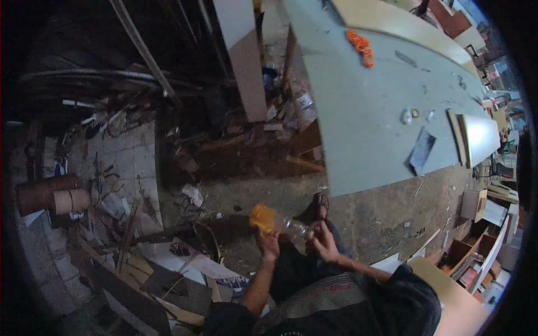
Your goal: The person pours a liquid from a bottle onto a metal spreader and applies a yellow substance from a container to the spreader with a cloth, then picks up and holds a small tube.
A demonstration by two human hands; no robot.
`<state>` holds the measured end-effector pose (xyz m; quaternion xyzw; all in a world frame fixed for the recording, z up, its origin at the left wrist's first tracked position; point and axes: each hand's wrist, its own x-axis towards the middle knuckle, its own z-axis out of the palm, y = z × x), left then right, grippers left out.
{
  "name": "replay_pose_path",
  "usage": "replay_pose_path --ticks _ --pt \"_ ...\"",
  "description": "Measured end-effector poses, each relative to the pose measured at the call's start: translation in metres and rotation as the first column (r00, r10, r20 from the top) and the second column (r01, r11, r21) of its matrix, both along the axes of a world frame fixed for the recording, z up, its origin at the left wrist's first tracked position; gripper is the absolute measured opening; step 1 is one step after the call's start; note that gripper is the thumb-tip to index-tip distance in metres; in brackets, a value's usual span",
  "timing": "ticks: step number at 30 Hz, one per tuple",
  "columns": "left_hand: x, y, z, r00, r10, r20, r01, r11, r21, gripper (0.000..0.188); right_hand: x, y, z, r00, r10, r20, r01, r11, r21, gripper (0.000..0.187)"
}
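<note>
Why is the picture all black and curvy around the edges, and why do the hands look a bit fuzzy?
Head view: the fisheye lens leaves black corners and bends the big pale grey-green board's straight edges; the cluttered upper left sits in deep shadow; the left hand, right hand and the clear plastic bottle with an orange label they hold look soft, slightly blurred.

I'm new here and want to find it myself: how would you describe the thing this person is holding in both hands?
Start at the big pale grey-green board lying across the workshop floor, then drop to the person's sandalled foot just below its near edge. There, the left hand and right hand grip a clear plastic bottle. Its bright orange end stands out against the dull scrap wood around it.
</note>
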<state>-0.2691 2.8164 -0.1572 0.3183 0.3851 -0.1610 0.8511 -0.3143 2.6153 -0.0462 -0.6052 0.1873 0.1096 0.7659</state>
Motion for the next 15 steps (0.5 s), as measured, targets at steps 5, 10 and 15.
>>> replay_pose_path --ticks 5,10,15 --pt "0.051 -0.06 0.104 0.956 0.037 0.29 0.096 0.897 -0.431 0.044 -0.04 -0.05 0.062 0.94 0.06 0.336 0.01 0.979 -0.203 0.033" --pt "0.068 -0.156 0.169 0.894 -0.077 0.441 0.26 0.891 -0.372 0.042 -0.054 -0.118 0.073 0.945 0.0 0.326 0.099 0.952 -0.289 0.048" --pt "0.07 -0.292 0.205 0.86 -0.262 0.439 0.284 0.959 0.016 0.053 -0.042 -0.241 0.145 0.906 -0.049 0.42 0.272 0.827 -0.491 0.066"
